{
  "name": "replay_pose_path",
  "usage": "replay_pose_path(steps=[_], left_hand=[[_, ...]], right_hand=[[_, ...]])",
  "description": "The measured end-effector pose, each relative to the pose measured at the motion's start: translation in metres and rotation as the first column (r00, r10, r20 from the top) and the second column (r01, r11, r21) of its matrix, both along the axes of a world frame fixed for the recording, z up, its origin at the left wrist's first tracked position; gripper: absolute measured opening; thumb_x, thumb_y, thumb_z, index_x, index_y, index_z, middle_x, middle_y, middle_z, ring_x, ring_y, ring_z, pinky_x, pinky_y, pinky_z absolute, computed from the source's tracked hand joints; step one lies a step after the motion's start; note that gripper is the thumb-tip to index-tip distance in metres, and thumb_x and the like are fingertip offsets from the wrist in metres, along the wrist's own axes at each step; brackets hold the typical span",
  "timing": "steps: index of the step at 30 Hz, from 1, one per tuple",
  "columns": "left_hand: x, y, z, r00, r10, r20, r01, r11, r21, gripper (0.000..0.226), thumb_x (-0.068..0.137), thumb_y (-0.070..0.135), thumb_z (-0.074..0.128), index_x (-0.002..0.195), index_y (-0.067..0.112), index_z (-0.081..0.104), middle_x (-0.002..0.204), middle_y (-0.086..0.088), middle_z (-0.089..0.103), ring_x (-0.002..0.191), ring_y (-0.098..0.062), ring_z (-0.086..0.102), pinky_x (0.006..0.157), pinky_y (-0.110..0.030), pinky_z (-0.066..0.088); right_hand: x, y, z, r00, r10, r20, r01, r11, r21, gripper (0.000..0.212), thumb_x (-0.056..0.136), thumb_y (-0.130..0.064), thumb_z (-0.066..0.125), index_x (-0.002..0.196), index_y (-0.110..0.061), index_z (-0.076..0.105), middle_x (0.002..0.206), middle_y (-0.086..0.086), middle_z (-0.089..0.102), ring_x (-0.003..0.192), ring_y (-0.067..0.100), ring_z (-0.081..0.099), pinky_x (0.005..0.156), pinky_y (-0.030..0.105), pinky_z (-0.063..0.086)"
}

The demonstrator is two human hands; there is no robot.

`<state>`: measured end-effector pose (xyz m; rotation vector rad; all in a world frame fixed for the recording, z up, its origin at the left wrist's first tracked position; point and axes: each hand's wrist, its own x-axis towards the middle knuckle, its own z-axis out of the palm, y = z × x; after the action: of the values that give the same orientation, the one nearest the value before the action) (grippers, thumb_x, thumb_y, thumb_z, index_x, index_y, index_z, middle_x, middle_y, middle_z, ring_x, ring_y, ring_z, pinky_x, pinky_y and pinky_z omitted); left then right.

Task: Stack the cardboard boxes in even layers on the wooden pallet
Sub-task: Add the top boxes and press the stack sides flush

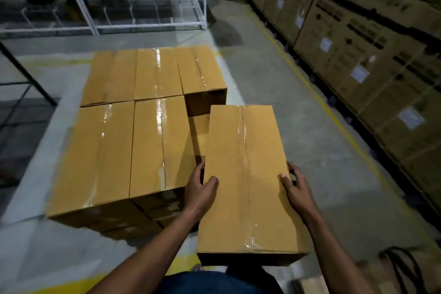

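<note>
Box (pixel 248 179) carried at lower centre of frame, gripped on its long sides by left hand (pixel 201 188) and right hand (pixel 297 188), not yet placed. Beyond, mid-frame, five boxes (pixel 133 124) laid in the top layer, near-right slot (pixel 199 133) open; pallet hidden beneath.

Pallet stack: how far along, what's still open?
Done: five boxes sit flush in the top layer. In hand: the left hand and right hand grip a sixth box by its sides, held above the near-right gap, where a lower box shows. Left: set it in that gap. The pallet itself is hidden.
</note>
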<state>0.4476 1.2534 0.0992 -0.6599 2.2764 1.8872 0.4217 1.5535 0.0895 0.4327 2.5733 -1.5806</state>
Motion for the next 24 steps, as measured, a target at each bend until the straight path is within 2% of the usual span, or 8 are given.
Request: replay_pose_path(steps=[2, 5, 9, 11, 15, 20, 22, 24], left_hand=[[-0.016, 0.003, -0.002, 0.999, 0.038, -0.005, -0.038, 0.999, 0.005, 0.059, 0.095, 0.035, 0.066, 0.149, 0.044, 0.044, 0.138, 0.006, 0.058, 0.117, -0.015, 0.059, 0.094, -0.04, 0.054], [-0.041, 0.007, -0.006, 0.995, 0.104, 0.0, -0.104, 0.995, -0.009, 0.056, 0.096, 0.031, 0.066, 0.148, 0.043, 0.046, 0.134, 0.008, 0.06, 0.111, -0.009, 0.057, 0.087, -0.033, 0.049], [-0.068, 0.01, -0.01, 0.98, 0.196, 0.027, -0.196, 0.98, -0.022, 0.057, 0.095, 0.031, 0.067, 0.148, 0.041, 0.047, 0.133, 0.01, 0.061, 0.114, -0.011, 0.057, 0.094, -0.033, 0.047], [-0.081, 0.008, -0.011, 0.976, 0.215, 0.045, -0.215, 0.977, -0.018, 0.06, 0.096, 0.028, 0.067, 0.151, 0.037, 0.046, 0.13, 0.012, 0.058, 0.116, -0.012, 0.055, 0.096, -0.031, 0.044], [-0.097, 0.005, -0.012, 0.972, 0.226, 0.063, -0.224, 0.974, -0.036, 0.061, 0.095, 0.024, 0.066, 0.153, 0.033, 0.046, 0.124, 0.015, 0.056, 0.111, -0.009, 0.053, 0.093, -0.025, 0.039], [-0.129, -0.007, -0.029, 0.98, 0.182, 0.085, -0.183, 0.983, -0.004, 0.062, 0.092, 0.027, 0.065, 0.149, 0.044, 0.047, 0.128, 0.017, 0.063, 0.111, -0.009, 0.06, 0.094, -0.025, 0.043], [-0.143, -0.015, -0.036, 0.983, 0.156, 0.092, -0.157, 0.988, 0.008, 0.06, 0.093, 0.026, 0.064, 0.145, 0.049, 0.046, 0.126, 0.018, 0.064, 0.105, -0.003, 0.061, 0.092, -0.025, 0.043], [-0.157, -0.022, -0.045, 0.987, 0.131, 0.093, -0.133, 0.991, 0.014, 0.061, 0.094, 0.024, 0.064, 0.147, 0.047, 0.046, 0.127, 0.017, 0.063, 0.101, 0.002, 0.059, 0.091, -0.024, 0.043]], right_hand=[[-0.031, 0.0, -0.003, 0.998, 0.059, 0.0, -0.059, 0.998, 0.0, 0.052, 0.103, -0.044, 0.056, 0.153, -0.036, 0.042, 0.151, -0.005, 0.044, 0.12, 0.022, 0.055, 0.093, 0.039, 0.048], [-0.076, 0.002, -0.007, 0.992, 0.122, 0.028, -0.122, 0.992, -0.018, 0.054, 0.103, -0.044, 0.056, 0.154, -0.037, 0.039, 0.151, -0.008, 0.043, 0.121, 0.021, 0.055, 0.094, 0.041, 0.05], [-0.134, -0.001, -0.017, 0.969, 0.242, 0.058, -0.24, 0.97, -0.036, 0.053, 0.102, -0.048, 0.055, 0.151, -0.048, 0.036, 0.153, -0.008, 0.043, 0.124, 0.021, 0.056, 0.102, 0.053, 0.053], [-0.158, -0.006, -0.019, 0.954, 0.292, 0.07, -0.293, 0.956, -0.01, 0.054, 0.103, -0.046, 0.055, 0.153, -0.046, 0.035, 0.154, -0.008, 0.041, 0.125, 0.021, 0.055, 0.104, 0.053, 0.052], [-0.192, -0.017, -0.023, 0.932, 0.352, 0.089, -0.354, 0.935, 0.007, 0.055, 0.106, -0.04, 0.052, 0.157, -0.036, 0.033, 0.155, -0.006, 0.038, 0.127, 0.021, 0.053, 0.106, 0.048, 0.049], [-0.231, -0.026, -0.044, 0.925, 0.357, 0.128, -0.363, 0.931, 0.03, 0.053, 0.106, -0.041, 0.05, 0.156, -0.037, 0.033, 0.156, -0.004, 0.039, 0.13, 0.025, 0.052, 0.109, 0.055, 0.047], [-0.239, -0.028, -0.055, 0.929, 0.342, 0.142, -0.349, 0.937, 0.03, 0.052, 0.106, -0.043, 0.05, 0.155, -0.041, 0.033, 0.157, -0.004, 0.039, 0.131, 0.025, 0.052, 0.109, 0.056, 0.047], [-0.251, -0.032, -0.066, 0.928, 0.346, 0.138, -0.353, 0.935, 0.028, 0.051, 0.105, -0.046, 0.05, 0.153, -0.046, 0.032, 0.157, -0.005, 0.04, 0.131, 0.024, 0.053, 0.109, 0.057, 0.047]])
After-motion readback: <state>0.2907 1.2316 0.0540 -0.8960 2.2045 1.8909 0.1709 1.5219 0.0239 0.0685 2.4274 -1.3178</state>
